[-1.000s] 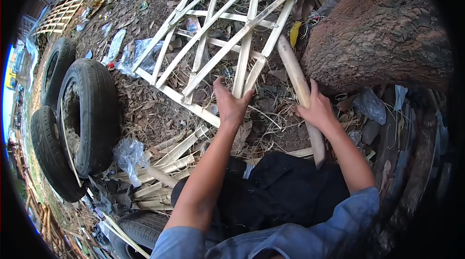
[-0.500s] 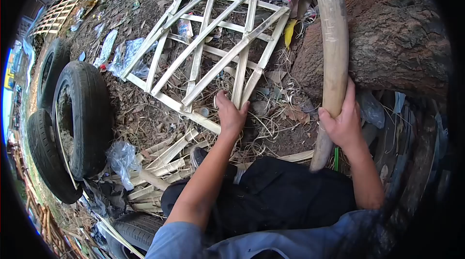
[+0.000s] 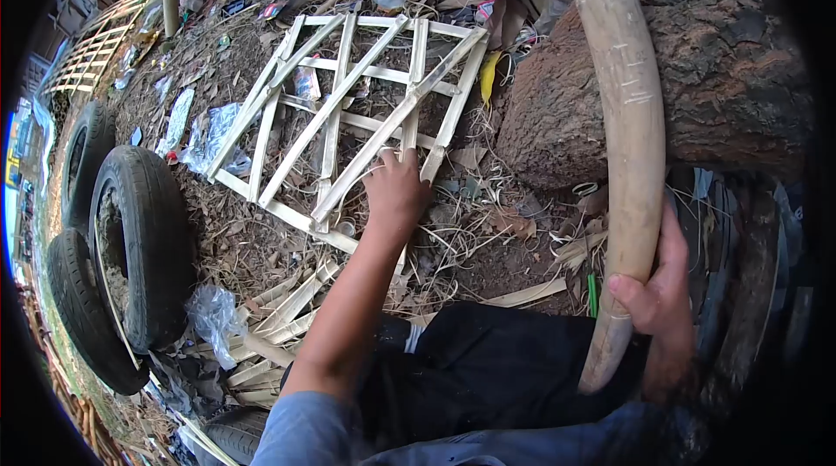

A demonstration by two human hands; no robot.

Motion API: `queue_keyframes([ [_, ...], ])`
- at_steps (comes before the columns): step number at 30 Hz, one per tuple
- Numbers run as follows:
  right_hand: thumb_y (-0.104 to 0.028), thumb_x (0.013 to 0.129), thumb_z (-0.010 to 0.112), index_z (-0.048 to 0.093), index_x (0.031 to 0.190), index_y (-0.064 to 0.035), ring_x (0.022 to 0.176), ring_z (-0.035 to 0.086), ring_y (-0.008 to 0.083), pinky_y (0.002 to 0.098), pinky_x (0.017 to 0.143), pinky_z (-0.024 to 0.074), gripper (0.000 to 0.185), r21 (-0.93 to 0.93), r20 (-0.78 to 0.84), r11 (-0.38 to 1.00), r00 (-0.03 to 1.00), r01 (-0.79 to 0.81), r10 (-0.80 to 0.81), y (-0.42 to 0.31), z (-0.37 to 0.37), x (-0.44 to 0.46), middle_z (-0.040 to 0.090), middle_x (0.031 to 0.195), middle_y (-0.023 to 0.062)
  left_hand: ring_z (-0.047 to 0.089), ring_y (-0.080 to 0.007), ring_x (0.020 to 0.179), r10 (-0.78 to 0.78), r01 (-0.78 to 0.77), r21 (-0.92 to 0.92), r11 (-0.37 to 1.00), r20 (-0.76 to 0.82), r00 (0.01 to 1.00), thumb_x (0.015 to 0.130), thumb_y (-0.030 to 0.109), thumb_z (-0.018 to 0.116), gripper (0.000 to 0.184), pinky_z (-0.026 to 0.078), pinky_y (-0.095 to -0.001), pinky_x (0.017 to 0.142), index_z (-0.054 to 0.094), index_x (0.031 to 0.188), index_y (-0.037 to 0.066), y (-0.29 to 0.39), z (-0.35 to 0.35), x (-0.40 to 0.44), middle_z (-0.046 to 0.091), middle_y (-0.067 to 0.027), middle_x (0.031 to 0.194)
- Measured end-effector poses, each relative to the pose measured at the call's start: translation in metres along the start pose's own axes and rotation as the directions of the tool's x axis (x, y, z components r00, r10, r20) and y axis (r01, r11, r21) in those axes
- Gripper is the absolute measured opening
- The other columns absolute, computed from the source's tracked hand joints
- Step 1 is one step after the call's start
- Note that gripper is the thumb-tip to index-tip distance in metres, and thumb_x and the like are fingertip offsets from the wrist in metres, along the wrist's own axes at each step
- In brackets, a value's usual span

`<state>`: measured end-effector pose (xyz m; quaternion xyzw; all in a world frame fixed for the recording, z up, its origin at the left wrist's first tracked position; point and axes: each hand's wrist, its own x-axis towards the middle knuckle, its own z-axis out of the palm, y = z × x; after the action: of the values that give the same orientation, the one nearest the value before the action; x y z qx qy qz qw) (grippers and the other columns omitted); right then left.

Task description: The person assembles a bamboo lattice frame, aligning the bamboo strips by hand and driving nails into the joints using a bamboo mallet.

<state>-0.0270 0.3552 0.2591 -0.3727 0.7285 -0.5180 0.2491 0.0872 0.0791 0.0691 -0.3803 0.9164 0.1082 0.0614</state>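
A flat lattice [image 3: 355,77] of pale split-bamboo strips lies on the ground in front of me. My left hand [image 3: 396,192] is at its near edge, fingers curled over a strip close to where two cross; the palm side is hidden. On the right, my right hand [image 3: 659,287] is wrapped around the lower part of a thick, slightly curved wooden stick [image 3: 629,100], thumb across its near face. The stick stands at a steep slant, its lower end over my dark trousers. Its top runs out of view.
A rough-barked log [image 3: 557,118] lies behind the stick. Old tyres [image 3: 155,248] stand at left, with a plastic bag [image 3: 213,318] and loose bamboo strips [image 3: 292,300] nearer me. Leaves, shavings and litter cover the soil. Another lattice [image 3: 91,52] is farther back.
My left hand has moved farther in over the lattice strips. My right hand and the stick have come lower and closer to my body. The view has shifted a little.
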Motion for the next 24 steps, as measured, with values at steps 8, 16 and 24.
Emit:
queue_keyframes([
  [8, -0.033, 0.058, 0.077, 0.038, 0.138, 0.0118, 0.111, 0.054, 0.0196, 0.032, 0.097, 0.0413, 0.1, 0.115, 0.04, 0.944, 0.951, -0.309, 0.307, -0.028, -0.022, -0.019, 0.058, 0.121, 0.014, 0.069, -0.0314, 0.098, 0.266, -0.162, -0.354, 0.921, 0.267, 0.926, 0.088, 0.034, 0.07, 0.05, 0.054, -0.0427, 0.086, 0.057, 0.132, 0.013, -0.022, -0.099, -0.023, 0.069, -0.0216, 0.107],
  [16, -0.034, 0.059, 0.08, 0.042, 0.133, 0.0118, 0.107, 0.056, 0.0193, 0.0327, 0.094, 0.0431, 0.095, 0.096, 0.066, 0.908, 0.913, -0.408, 0.403, -0.006, -0.015, -0.07, 0.059, 0.116, 0.0135, 0.049, -0.0366, 0.125, -0.126, 0.072, -0.165, 0.984, -0.345, 0.93, 0.085, 0.042, 0.07, 0.07, 0.038, -0.0509, 0.102, 0.041, 0.138, 0.006, -0.189, -0.012, 0.057, 0.051, -0.0171, 0.136],
  [24, -0.023, 0.062, 0.079, 0.044, 0.135, 0.0078, 0.105, 0.059, 0.0195, 0.0344, 0.095, 0.0455, 0.086, -0.087, 0.205, 0.831, 0.807, -0.549, 0.554, 0.009, -0.017, -0.092, 0.063, 0.112, 0.0167, 0.066, -0.0338, 0.09, -0.072, 0.089, 0.116, 0.989, -0.142, 0.987, 0.089, 0.059, 0.055, 0.055, 0.031, -0.0523, 0.105, 0.063, 0.096, 0.005, -0.25, 0.01, 0.035, 0.07, -0.016, 0.082],
])
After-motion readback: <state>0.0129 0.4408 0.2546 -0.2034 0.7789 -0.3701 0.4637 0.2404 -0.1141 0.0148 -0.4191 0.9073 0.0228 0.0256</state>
